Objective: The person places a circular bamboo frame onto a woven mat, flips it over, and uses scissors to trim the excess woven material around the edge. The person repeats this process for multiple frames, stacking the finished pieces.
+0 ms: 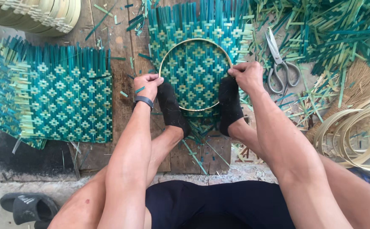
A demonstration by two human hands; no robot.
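The left hand [148, 85] and right hand [246, 76] each had their fingers pinched on opposite sides of the thin bamboo hoop [195, 40], which lay flat between them on the teal-and-cream woven mat [193, 68]. Two black-socked feet [172, 108] pressed the mat down just below the fingers. Scissors [280, 63] lay just right of the right-hand fingers, and a second woven mat [62, 97] lay left of the left-hand fingers.

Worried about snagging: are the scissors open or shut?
Shut. The scissors lie flat among strips right of the right hand, blades together in one point, handles side by side.
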